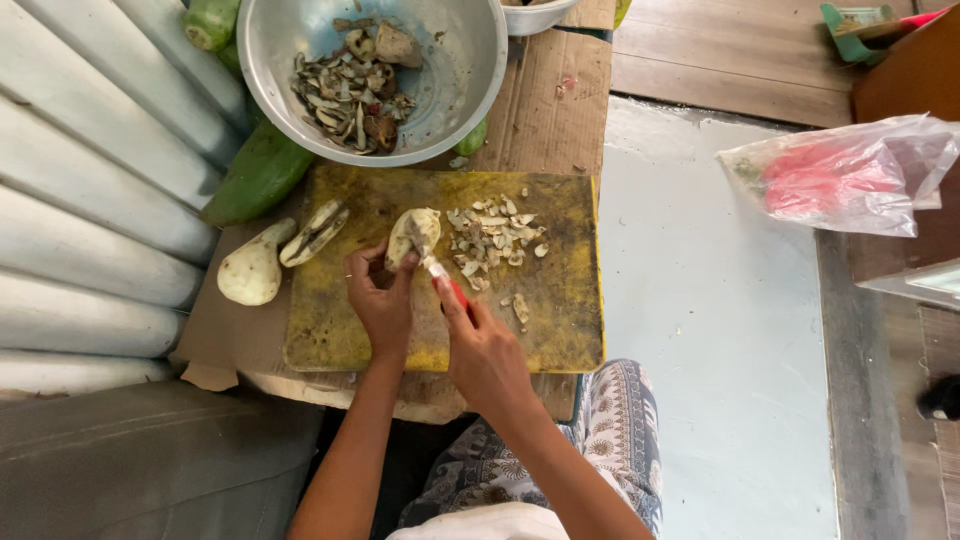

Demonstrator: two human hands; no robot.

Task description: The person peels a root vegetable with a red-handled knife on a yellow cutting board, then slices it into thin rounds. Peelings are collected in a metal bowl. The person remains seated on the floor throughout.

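My left hand (378, 298) grips a pale peeled fruit half (414, 233) over the yellow cutting board (560, 330). My right hand (480, 345) holds a small red-handled knife (447, 281), its blade tip against the fruit's lower edge. A heap of pale cut bits and seeds (495, 237) lies just right of the fruit. Another scooped half (314, 232) rests on the board's left edge, and a whole peeled fruit (252, 266) lies on the cardboard beside it.
A metal bowl (470, 70) with peels and scraps stands behind the board. Green unpeeled fruits (258, 175) lie by the corrugated wall at left. A plastic bag (850, 175) with red contents sits at right. My patterned clothing (620, 440) shows below.
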